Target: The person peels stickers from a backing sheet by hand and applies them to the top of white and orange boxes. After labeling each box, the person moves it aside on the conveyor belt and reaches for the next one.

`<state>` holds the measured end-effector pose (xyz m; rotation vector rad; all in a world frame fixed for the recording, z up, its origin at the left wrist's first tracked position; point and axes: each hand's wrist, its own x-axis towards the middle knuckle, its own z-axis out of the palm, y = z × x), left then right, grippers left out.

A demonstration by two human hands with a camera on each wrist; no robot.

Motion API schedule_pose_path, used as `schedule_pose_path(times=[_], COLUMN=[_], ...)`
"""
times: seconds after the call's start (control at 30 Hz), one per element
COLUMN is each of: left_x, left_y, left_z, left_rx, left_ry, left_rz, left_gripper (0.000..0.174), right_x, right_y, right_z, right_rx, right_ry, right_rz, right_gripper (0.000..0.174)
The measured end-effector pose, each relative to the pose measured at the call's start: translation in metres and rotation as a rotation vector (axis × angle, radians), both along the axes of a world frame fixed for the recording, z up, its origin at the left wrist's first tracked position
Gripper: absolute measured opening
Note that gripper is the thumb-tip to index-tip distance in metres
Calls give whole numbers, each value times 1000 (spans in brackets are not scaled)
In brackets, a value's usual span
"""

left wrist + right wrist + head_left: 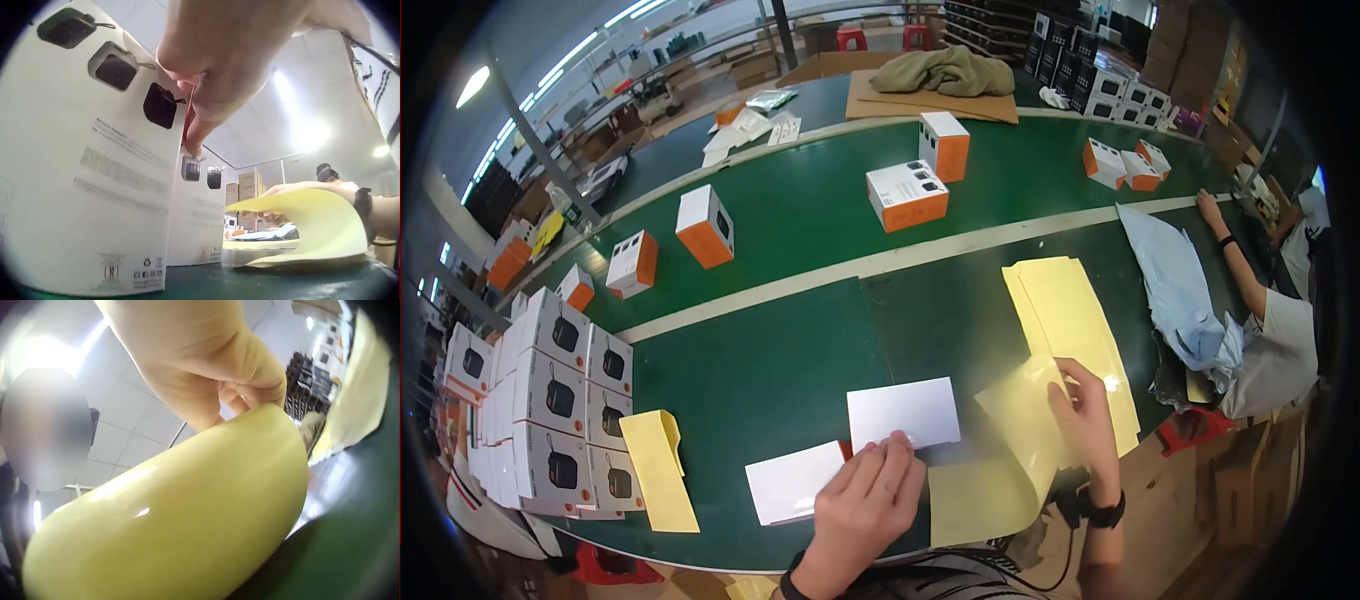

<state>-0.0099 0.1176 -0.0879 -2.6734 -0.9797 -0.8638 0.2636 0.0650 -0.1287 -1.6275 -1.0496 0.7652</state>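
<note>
Two white boxes (903, 403): head view, six and seven o'clock.
Left hand (868, 505): touching six-o'clock box; whether pinching, cannot tell.
Yellow sheet (980, 503): curled, five o'clock.
Right hand (1090, 422): pinching sheet.

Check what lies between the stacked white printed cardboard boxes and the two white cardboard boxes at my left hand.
A long yellow sheet, then bare green tabletop; the head view shows this.
</note>
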Motion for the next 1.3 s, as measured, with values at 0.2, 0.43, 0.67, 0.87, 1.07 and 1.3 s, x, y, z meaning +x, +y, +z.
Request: schedule_pose_path(times=[0.2,0.43,0.67,0.87,1.07,1.3], left_x=[-5,-12,-29,-4,-12,-78], left_y=[31,62,160,263,301,332], left_z=[25,81,125,17,-28,-57], left_rx=[-332,-714,-690,-312,-344,-366], left_ry=[52,-15,-402,-328,-261,-316], left_rz=[-144,-181,-29,99,204,230], left_gripper=[30,52,50,50,48,80], right_x=[77,176,149,161,130,30], right_y=[57,254,401,424,337,145], right_z=[-19,66,35,1,48,98], right_rx=[227,91,-28,15,495,340], right_ry=[-381,-398,-805,-723,-836,-472], right_rz=[88,263,-205,-343,-279,417], right_gripper=[23,27,82,62,52,66])
